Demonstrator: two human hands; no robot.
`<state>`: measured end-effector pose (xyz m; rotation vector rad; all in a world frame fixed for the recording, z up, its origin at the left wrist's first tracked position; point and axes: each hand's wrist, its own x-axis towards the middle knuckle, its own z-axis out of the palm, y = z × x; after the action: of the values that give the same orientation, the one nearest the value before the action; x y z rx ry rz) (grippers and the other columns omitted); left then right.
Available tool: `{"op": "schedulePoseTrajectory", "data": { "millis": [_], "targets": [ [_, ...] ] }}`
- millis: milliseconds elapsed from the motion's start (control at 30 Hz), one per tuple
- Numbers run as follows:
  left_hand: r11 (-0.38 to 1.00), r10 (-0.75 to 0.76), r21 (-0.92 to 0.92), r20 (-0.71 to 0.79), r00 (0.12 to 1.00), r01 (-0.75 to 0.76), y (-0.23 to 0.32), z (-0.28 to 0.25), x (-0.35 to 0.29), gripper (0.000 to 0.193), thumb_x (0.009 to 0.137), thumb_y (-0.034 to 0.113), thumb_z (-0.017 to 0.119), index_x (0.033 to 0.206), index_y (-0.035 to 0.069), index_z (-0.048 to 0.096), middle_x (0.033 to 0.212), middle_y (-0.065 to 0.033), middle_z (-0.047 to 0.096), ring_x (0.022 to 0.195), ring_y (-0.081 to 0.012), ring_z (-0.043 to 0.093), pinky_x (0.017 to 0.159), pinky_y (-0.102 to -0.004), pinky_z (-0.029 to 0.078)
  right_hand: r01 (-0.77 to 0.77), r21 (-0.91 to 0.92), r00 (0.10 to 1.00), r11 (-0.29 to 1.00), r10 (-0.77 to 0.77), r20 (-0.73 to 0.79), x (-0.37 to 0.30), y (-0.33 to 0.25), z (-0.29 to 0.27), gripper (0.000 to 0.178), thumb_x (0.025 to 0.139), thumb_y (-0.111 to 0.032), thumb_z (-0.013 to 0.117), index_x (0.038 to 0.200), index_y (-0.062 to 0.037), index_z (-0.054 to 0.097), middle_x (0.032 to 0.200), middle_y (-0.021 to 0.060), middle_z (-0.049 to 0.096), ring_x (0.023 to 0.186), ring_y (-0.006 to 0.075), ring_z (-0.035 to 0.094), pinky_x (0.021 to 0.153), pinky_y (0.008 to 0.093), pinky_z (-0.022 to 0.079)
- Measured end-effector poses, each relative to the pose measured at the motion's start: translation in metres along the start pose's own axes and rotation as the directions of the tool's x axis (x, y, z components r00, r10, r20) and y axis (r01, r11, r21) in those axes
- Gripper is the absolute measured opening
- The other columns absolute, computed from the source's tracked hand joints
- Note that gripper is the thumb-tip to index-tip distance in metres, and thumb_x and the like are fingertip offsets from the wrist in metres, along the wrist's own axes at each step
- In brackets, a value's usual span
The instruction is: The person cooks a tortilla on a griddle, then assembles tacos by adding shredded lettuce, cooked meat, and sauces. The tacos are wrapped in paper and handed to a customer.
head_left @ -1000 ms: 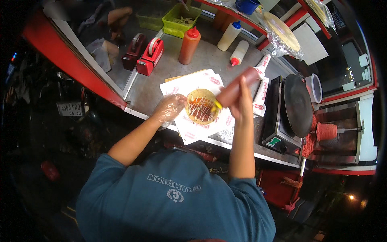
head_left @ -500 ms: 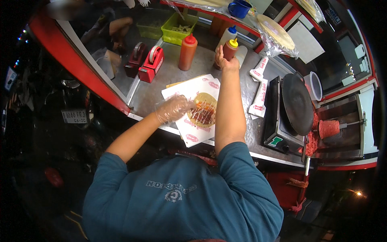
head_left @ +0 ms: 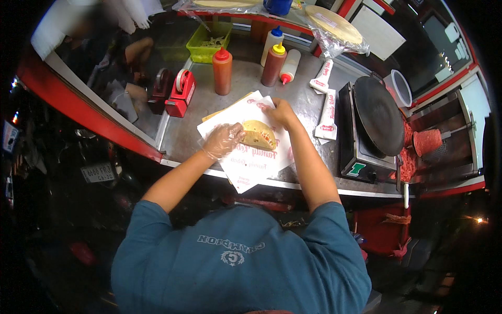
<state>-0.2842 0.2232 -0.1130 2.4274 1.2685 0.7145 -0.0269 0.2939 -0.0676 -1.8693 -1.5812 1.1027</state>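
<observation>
A filled flatbread [head_left: 259, 135], folded over, lies on a sheet of white printed wrapping paper [head_left: 251, 163] on the steel counter [head_left: 180, 133]. My left hand [head_left: 222, 140], in a clear plastic glove, grips the flatbread's near left edge. At the far right edge of the flatbread my bare right hand [head_left: 280, 112] holds on with its fingers curled. A brown sauce bottle with a yellow cap [head_left: 273, 65] stands upright at the back, apart from both hands.
A red sauce bottle [head_left: 222, 70], two white squeeze bottles [head_left: 289, 67], a red tape dispenser [head_left: 181, 91] and a green basket [head_left: 209, 42] line the back. Paper sleeves [head_left: 327, 110] lie right. A black round griddle [head_left: 379, 115] and meat on a spit [head_left: 426, 141] stand further right.
My right hand set the brown sauce bottle down at the back and came back to the flatbread. The flatbread, open before, is now folded over.
</observation>
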Motion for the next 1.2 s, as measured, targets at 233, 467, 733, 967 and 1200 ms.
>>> {"op": "schedulePoseTrajectory", "data": {
  "millis": [233, 467, 733, 967, 1200],
  "targets": [
    [0.916, 0.376, 0.192, -0.11, 0.92, -0.351, 0.006, 0.009, -0.013, 0.028, 0.086, 0.023, 0.073, 0.114, 0.021, 0.073, 0.108, -0.0018, 0.069, 0.095, -0.0281, 0.062, 0.083, -0.0471, 0.052, 0.521, -0.199, 0.841, 0.83, -0.54, -0.048, -0.068, -0.036, 0.002, 0.026, 0.103, -0.026, 0.063, 0.109, -0.0025, 0.054, 0.091, 0.0285, 0.069, 0.088, 0.0504, 0.067, 0.075, 0.056, 0.052],
    [0.948, 0.299, 0.138, -0.072, 0.952, -0.287, 0.028, -0.012, -0.017, 0.037, 0.081, 0.039, 0.079, 0.112, 0.02, 0.074, 0.108, -0.0039, 0.07, 0.102, -0.0296, 0.062, 0.089, -0.0515, 0.05, 0.435, -0.282, 0.823, 0.855, -0.505, -0.262, -0.13, -0.007, 0.06, 0.018, 0.103, -0.019, 0.06, 0.107, -0.0047, 0.05, 0.08, 0.0293, 0.067, 0.073, 0.0526, 0.066, 0.063, 0.0574, 0.051],
    [0.802, 0.578, 0.025, 0.215, 0.787, -0.596, 0.014, -0.026, 0.034, 0.044, 0.086, 0.042, 0.077, 0.117, 0.013, 0.07, 0.133, -0.0111, 0.064, 0.123, -0.0332, 0.059, 0.104, -0.0488, 0.046, 0.199, -0.501, 0.888, 0.842, -0.372, -0.272, -0.04, -0.018, 0.014, 0.043, 0.095, -0.037, 0.072, 0.119, -0.0035, 0.059, 0.094, 0.0264, 0.073, 0.089, 0.0469, 0.071, 0.074, 0.0552, 0.054],
    [0.899, 0.425, -0.186, 0.156, 0.892, -0.396, 0.03, -0.016, -0.031, 0.053, 0.091, 0.03, 0.077, 0.133, 0.003, 0.058, 0.134, -0.0184, 0.063, 0.122, -0.0384, 0.06, 0.107, -0.0489, 0.048, 0.729, -0.242, 0.604, 0.64, -0.768, -0.212, -0.12, 0.008, 0.044, 0.043, 0.081, -0.027, 0.086, 0.114, -0.0063, 0.067, 0.111, 0.0154, 0.067, 0.096, 0.0329, 0.062, 0.084, 0.0445, 0.049],
    [0.851, 0.518, -0.148, 0.088, 0.851, -0.503, 0.023, 0.009, -0.061, 0.04, 0.097, 0.025, 0.069, 0.132, 0.008, 0.061, 0.137, -0.0138, 0.063, 0.127, -0.0358, 0.059, 0.109, -0.048, 0.046, 0.821, -0.36, 0.534, 0.443, -0.819, 0.209, -0.238, 0.024, 0.072, 0.036, 0.079, -0.018, 0.08, 0.112, -0.0081, 0.071, 0.105, 0.004, 0.068, 0.096, 0.0248, 0.061, 0.092, 0.042, 0.042]
  ]
}}
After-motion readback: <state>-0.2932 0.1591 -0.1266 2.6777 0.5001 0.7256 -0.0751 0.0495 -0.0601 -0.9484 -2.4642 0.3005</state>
